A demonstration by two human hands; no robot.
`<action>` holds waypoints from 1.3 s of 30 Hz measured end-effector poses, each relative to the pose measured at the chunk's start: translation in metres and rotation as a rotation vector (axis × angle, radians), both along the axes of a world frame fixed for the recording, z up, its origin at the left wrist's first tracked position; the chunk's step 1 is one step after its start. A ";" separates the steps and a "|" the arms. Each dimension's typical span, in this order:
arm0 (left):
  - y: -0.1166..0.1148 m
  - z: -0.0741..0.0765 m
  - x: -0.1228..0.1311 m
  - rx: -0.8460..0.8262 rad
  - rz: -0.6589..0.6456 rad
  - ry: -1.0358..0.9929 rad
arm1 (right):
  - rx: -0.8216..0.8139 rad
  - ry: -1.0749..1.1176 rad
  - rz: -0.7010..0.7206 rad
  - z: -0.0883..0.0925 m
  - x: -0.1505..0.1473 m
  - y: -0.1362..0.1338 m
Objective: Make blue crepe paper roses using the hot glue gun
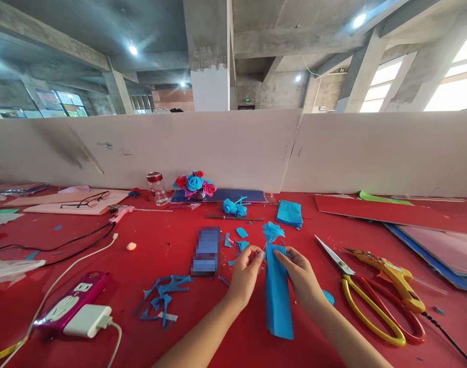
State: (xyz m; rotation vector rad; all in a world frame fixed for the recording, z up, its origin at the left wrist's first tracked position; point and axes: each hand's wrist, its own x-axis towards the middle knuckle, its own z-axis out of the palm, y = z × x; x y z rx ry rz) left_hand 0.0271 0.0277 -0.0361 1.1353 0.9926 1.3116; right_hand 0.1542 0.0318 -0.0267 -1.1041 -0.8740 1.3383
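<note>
A long folded strip of blue paper (279, 301) hangs from my right hand (299, 268), whose thumb and fingers pinch its top end. Just left of the strip, my left hand (249, 271) has its thumb and fingertips pressed together near the strip's upper edge; what they hold, if anything, is too small to tell. Beyond the strip's top lies a ruffled blue paper piece (273, 231). A stack of blue paper squares (289, 212) rests behind it, and blue paper flowers (235, 206) lie further left. Small blue scraps (241, 232) are scattered beyond my left hand.
Scissors (348, 276) and a yellow glue gun (390, 273) lie at the right. Left are a phone (206, 251), blue cuttings (164, 296), and a power strip (74, 301) with a white charger. A jar (157, 189) and flower bouquet (195, 185) stand near the partition (218, 148).
</note>
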 end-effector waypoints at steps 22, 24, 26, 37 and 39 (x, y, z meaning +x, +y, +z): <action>-0.002 -0.011 0.008 0.013 -0.036 0.010 | -0.116 0.118 0.143 0.006 -0.005 -0.005; -0.003 -0.010 0.009 0.011 -0.034 0.015 | -0.119 0.117 0.152 0.006 -0.005 -0.005; -0.004 -0.008 0.010 0.004 -0.033 0.017 | -0.119 0.117 0.163 0.004 -0.006 -0.004; -0.004 -0.009 0.012 0.042 -0.102 -0.005 | -0.127 0.061 0.104 0.008 -0.001 -0.003; -0.004 -0.008 0.010 0.061 -0.039 0.024 | -0.130 0.047 0.095 0.009 0.001 -0.003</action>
